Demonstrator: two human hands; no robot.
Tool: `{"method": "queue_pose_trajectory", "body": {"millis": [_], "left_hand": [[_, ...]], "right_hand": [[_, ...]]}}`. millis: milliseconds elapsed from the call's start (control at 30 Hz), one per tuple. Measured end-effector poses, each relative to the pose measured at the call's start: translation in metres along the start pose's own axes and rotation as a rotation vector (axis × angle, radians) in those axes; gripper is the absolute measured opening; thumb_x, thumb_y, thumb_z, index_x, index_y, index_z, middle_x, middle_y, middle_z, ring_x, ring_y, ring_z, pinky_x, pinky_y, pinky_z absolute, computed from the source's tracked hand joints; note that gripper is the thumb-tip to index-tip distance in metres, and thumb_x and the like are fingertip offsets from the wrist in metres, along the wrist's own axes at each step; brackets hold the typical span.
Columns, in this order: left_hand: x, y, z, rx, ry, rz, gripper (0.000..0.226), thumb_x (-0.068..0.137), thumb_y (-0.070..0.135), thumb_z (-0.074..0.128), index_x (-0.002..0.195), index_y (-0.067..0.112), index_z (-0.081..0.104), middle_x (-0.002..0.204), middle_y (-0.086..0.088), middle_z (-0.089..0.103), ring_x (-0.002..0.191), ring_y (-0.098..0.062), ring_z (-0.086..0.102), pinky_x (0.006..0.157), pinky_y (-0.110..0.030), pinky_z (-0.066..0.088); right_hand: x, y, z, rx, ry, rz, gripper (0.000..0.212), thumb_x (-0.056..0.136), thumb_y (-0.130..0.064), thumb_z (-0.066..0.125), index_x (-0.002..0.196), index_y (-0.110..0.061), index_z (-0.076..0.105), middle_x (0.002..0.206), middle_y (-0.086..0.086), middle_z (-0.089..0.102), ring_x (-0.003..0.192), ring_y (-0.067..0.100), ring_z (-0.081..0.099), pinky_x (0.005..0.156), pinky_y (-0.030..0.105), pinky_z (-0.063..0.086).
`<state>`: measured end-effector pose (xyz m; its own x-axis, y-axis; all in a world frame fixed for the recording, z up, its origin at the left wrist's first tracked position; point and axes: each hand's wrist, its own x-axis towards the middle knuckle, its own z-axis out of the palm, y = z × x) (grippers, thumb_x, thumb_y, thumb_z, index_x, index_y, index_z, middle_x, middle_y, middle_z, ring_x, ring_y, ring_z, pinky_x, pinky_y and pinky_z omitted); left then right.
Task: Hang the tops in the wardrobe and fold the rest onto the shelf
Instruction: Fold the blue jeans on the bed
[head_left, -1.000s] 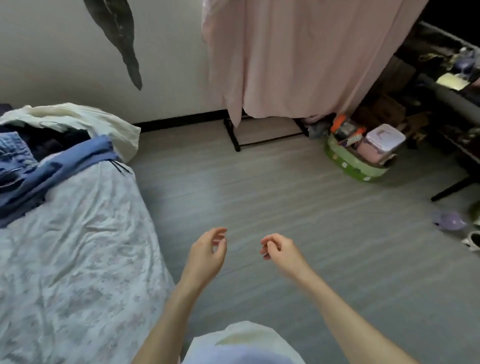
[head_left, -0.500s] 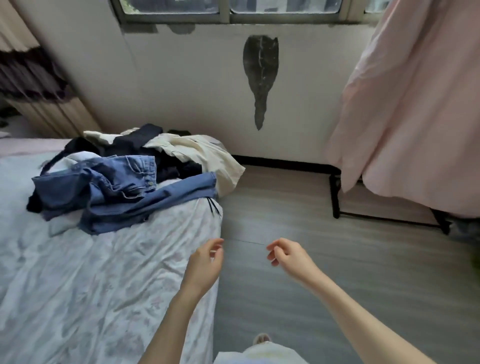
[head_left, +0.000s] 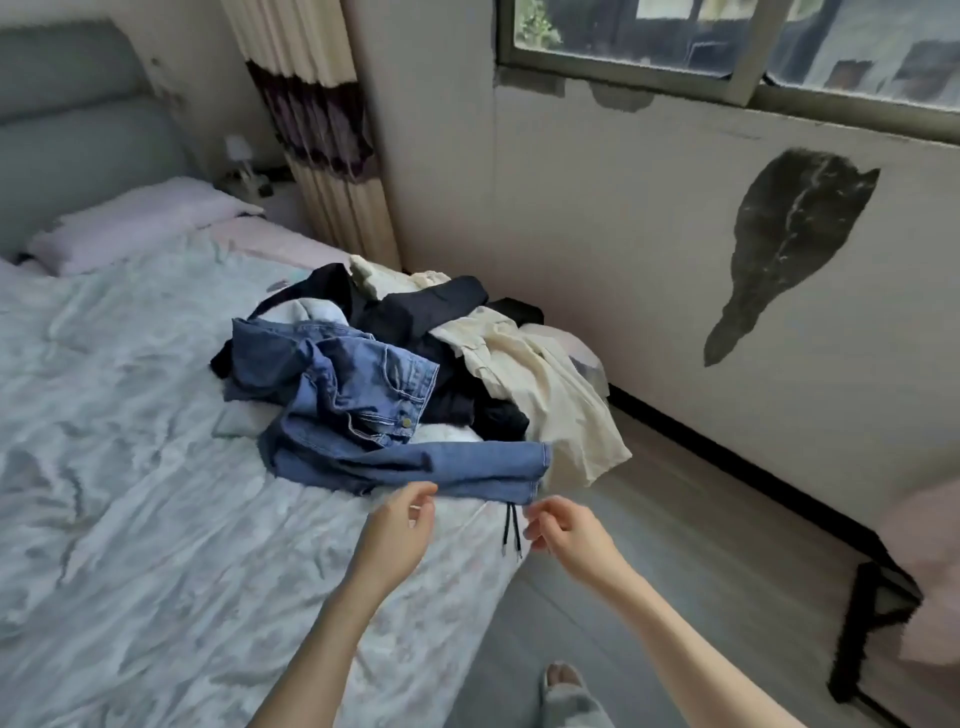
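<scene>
A heap of clothes (head_left: 410, 379) is sitting on the bed (head_left: 130, 493), at its right edge near the wall (head_left: 597, 249) — jeans (head_left: 358, 395) lying at the front of the heap, a shirt (head_left: 545, 395) draping over its right side toward the floor (head_left: 691, 525). Both hands are hovering just before the heap: left hand (head_left: 397, 535) over the bed, right hand (head_left: 569, 535) beside it, past the bed's edge. A pillow (head_left: 135, 223) is lying far behind at the left — the window (head_left: 727, 47) is sitting above the wall.
</scene>
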<state>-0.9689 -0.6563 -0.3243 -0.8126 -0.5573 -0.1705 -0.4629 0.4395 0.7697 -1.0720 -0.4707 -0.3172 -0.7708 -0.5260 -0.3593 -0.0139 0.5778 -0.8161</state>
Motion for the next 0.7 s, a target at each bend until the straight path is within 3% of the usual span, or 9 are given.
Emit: {"method": "queue_pose_trajectory", "body": {"millis": [133,267,433,567,700], "left_hand": [[0.059,0.015,-0.002,0.014,0.150,-0.073,0.029,0.096,0.014,0.048,0.124,0.014,0.058,0.117,-0.003,0.063,0.103,-0.013,0.058,0.088,-0.023,0.044],[0.093,0.017,-0.010,0.013,0.205,-0.119,0.030,0.096,0.015,0.048,0.124,0.016,0.058,0.119,0.002,0.061,0.098,-0.003,0.053,0.081,-0.012,0.038],[0.143,-0.010,-0.037,0.013,0.266,-0.224,0.028,0.096,0.013,0.048,0.122,0.014,0.059,0.116,-0.001,0.063,0.104,-0.013,0.058,0.084,-0.018,0.044],[0.192,-0.044,-0.055,0.007,0.233,-0.280,0.030,0.095,0.012,0.047,0.123,0.014,0.058,0.117,-0.002,0.061,0.102,-0.013,0.057,0.087,-0.020,0.043],[0.254,-0.091,-0.069,-0.010,0.204,-0.306,0.033,0.097,0.015,0.046,0.128,0.016,0.054,0.124,-0.001,0.056,0.109,-0.012,0.055,0.092,-0.020,0.040]], "right_hand": [[0.087,-0.024,-0.030,-0.127,-0.099,-0.080,0.032,0.089,-0.004,0.037,0.080,-0.027,0.056,0.081,-0.002,0.067,0.079,0.019,0.065,0.070,0.027,0.048],[0.156,-0.050,-0.022,-0.215,-0.226,-0.140,0.027,0.090,-0.004,0.035,0.093,-0.021,0.055,0.083,-0.005,0.064,0.079,0.019,0.064,0.072,0.029,0.049],[0.244,-0.078,0.029,-0.284,-0.344,-0.178,0.028,0.090,-0.005,0.040,0.109,-0.012,0.060,0.094,0.004,0.068,0.088,0.022,0.064,0.082,0.033,0.049],[0.307,-0.091,0.076,-0.263,-0.278,-0.098,0.038,0.093,-0.012,0.042,0.132,-0.009,0.044,0.111,0.008,0.061,0.098,0.022,0.057,0.080,0.026,0.041],[0.383,-0.101,0.128,-0.208,-0.124,0.032,0.068,0.090,-0.018,0.055,0.147,-0.005,0.020,0.147,0.018,0.030,0.132,0.032,0.034,0.108,0.038,0.029]]}}
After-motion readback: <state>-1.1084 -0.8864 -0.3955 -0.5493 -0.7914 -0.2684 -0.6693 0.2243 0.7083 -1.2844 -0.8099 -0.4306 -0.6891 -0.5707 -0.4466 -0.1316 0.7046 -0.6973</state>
